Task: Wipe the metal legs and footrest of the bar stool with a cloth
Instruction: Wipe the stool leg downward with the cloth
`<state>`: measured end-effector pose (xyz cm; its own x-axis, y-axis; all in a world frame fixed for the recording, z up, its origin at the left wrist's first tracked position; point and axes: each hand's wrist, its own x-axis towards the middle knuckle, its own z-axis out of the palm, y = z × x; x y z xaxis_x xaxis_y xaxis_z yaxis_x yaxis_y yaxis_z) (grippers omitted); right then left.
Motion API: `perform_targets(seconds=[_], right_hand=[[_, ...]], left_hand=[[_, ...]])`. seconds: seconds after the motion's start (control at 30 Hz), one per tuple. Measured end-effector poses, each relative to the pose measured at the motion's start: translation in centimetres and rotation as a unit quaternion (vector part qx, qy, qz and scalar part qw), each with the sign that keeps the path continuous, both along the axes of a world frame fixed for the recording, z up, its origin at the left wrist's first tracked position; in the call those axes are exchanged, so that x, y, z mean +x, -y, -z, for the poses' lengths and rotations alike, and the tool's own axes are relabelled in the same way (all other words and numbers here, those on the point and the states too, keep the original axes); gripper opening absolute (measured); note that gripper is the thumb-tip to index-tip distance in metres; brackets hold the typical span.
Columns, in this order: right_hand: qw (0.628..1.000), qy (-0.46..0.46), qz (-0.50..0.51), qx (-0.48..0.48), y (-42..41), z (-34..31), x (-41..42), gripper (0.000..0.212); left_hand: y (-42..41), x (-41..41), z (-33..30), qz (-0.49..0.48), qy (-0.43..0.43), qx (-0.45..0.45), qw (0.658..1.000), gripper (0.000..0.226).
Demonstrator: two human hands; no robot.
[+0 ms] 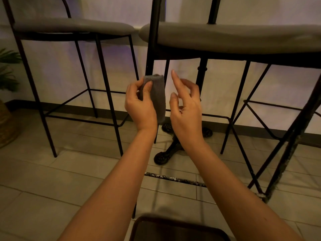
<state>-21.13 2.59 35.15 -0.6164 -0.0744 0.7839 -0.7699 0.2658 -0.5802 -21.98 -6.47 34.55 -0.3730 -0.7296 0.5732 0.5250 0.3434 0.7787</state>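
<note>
A folded grey cloth (157, 96) hangs in front of me, pinched near its top by my left hand (140, 105). My right hand (185, 108) hovers just to the right of the cloth with its fingers spread and loosely bent, holding nothing. Right behind both hands stands a bar stool with a grey seat (225, 39) and thin black metal legs (151, 49). Its footrest bar (215, 116) runs low behind my right hand. The cloth is close to the stool's front left leg, but contact cannot be made out.
A second bar stool (73, 26) with black legs stands to the left. An ornate black table base (166, 153) sits on the tiled floor under the near stool. A potted plant in a basket (7, 122) is at the far left. A dark seat edge (177, 228) lies below my arms.
</note>
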Motion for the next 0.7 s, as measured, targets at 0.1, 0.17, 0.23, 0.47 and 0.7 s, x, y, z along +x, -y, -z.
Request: perform_targets(seconds=[0.1,0.17,0.23,0.47,0.7], right_hand=[[0.983,-0.119,0.104,0.097,0.4,-2.1,-1.0,0.044],[0.956,-0.199,0.157,0.146,0.8,-3.6,-1.7,0.043],[0.931,-0.259,0.187,0.178,1.5,-4.3,-2.3,0.043],[0.886,-0.28,0.275,0.245,3.0,-4.9,-3.3,0.049],[0.891,-0.26,0.28,0.246,3.1,-5.8,-3.9,0.056]], left_hand=[[-0.1,0.4,0.5,0.035,0.006,0.005,0.999,0.016],[-0.2,0.7,0.8,0.05,0.01,0.005,0.999,0.022],[-0.3,0.9,0.9,0.061,0.008,0.011,0.998,0.028],[0.0,1.0,0.5,0.072,0.017,0.018,0.997,0.029],[0.1,0.8,-0.1,0.048,0.002,-0.012,0.999,0.029]])
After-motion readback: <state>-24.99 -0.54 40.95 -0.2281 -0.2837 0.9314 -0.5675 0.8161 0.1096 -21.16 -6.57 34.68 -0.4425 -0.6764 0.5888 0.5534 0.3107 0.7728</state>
